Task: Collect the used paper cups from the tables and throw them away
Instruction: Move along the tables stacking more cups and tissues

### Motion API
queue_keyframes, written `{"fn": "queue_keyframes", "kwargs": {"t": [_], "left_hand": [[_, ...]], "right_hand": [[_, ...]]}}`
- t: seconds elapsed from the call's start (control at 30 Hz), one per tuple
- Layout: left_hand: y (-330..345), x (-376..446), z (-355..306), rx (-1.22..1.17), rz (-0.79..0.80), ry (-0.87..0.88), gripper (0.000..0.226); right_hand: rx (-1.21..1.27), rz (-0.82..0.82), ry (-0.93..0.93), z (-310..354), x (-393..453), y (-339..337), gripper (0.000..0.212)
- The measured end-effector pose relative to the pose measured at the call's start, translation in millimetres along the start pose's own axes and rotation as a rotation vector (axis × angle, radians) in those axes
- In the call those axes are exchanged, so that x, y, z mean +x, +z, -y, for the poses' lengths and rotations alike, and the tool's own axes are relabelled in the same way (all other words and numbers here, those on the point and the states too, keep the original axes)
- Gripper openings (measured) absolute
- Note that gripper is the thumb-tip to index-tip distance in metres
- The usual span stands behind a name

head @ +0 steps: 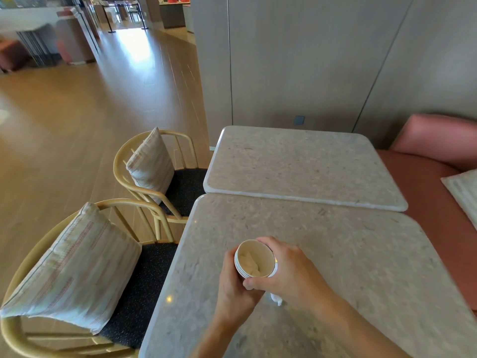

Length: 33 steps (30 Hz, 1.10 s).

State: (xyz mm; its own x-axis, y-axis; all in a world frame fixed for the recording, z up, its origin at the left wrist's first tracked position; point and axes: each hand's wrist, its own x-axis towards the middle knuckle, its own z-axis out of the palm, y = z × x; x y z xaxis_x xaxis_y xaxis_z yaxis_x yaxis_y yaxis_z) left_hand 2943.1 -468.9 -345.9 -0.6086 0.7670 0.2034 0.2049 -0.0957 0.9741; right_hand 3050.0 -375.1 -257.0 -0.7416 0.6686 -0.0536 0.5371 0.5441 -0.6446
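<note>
From the head view I see both hands wrapped around a stack of nested paper cups [255, 259] just above the near counter [361, 267]. My left hand [236, 285] curls round the stack's left side, and my right hand [286, 270] grips it from the right, thumb across the near rim. Something crumpled lies inside the top cup. A far counter [302, 164] abuts the near one. Two cushioned chairs [154, 171] stand to the left, a pink bench [433, 156] to the right.

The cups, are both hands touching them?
Touching. The head view shows the left hand and right hand wrapped around the stack of paper cups, fingers on its sides.
</note>
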Motion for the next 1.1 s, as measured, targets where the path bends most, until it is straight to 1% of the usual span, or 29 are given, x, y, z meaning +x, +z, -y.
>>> {"fn": "queue_keyframes", "kwargs": {"t": [0.07,0.17,0.27,0.33,0.4,0.47,0.57,0.67,0.77,0.83,0.9,0.93,1.0,1.03,1.07,1.1], "left_hand": [[4,-1,-1,-0.008,-0.021,-0.008,0.062],[8,-1,3,-0.039,-0.032,-0.069,0.06],[13,3,5,-0.043,0.059,-0.156,0.059],[15,7,5,-0.073,0.148,-0.199,0.057],[14,11,5,-0.076,0.201,-0.189,0.055],[13,12,5,-0.08,0.225,-0.189,0.055],[14,14,4,-0.074,0.216,-0.19,0.055],[13,15,4,-0.079,0.206,-0.187,0.059],[10,13,8,-0.052,0.177,-0.193,0.06],[7,15,10,-0.016,0.151,-0.195,0.059],[1,17,13,0.017,0.118,-0.221,0.058],[-3,18,15,0.036,0.098,-0.236,0.058],[-16,20,24,0.094,0.08,-0.258,0.06],[-24,21,28,0.124,0.078,-0.274,0.061],[-32,21,32,0.142,0.074,-0.293,0.062],[-39,21,36,0.168,0.07,-0.309,0.063]], "right_hand": [[-0.047,-0.025,0.018,0,-2,-1,0.084],[-0.118,-0.038,0.054,0,-2,0,0.082],[-0.2,-0.001,0.062,-5,1,-5,0.079],[-0.253,0.065,-0.006,-9,3,-12,0.077],[-0.32,0.135,-0.102,-11,5,-20,0.075],[-0.37,0.127,-0.16,-13,8,-24,0.064],[-0.379,0.048,-0.158,-12,12,-21,0.058],[-0.407,-0.018,-0.14,-14,16,-11,0.061],[-0.419,-0.023,-0.139,-15,20,0,0.061],[-0.407,0.02,-0.136,-15,28,5,0.063],[-0.333,0.072,-0.08,-19,39,7,0.062],[-0.232,0.065,0.0,-24,45,9,0.061],[-0.056,-0.022,0.211,-45,56,15,0.054],[-0.044,-0.037,0.295,-60,60,22,0.044],[-0.098,0.003,0.354,-75,62,29,0.033],[-0.167,0.08,0.387,-89,62,37,0.024]]}}
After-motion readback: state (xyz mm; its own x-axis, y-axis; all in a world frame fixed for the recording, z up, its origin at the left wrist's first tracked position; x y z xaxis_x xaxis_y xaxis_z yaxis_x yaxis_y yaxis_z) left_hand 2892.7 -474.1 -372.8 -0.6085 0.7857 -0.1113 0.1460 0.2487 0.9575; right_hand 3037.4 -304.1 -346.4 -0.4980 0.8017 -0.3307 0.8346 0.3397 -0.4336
